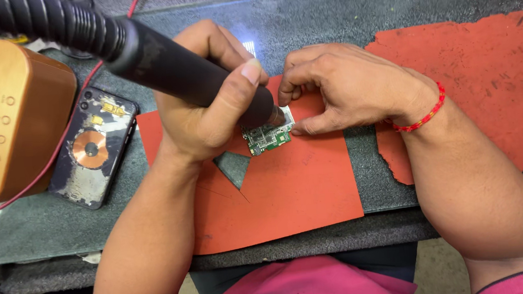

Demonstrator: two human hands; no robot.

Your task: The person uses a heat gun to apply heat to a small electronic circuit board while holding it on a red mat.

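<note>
My left hand (208,101) grips a thick black hot-air tool handle (174,67) with a ribbed hose, its nozzle tip pointing down at a small green circuit board (267,137). The board lies on an orange-red mat (289,188). My right hand (344,87), with a red thread band on the wrist, rests on the mat and pinches the board's right edge with fingertips, steadying it.
An opened phone back shell (90,148) with a copper coil lies at left beside a gold-brown box (10,117). A red wire (56,150) runs across them. A second torn orange-red mat (480,86) covers the right. The dark bench edge (220,256) runs near me.
</note>
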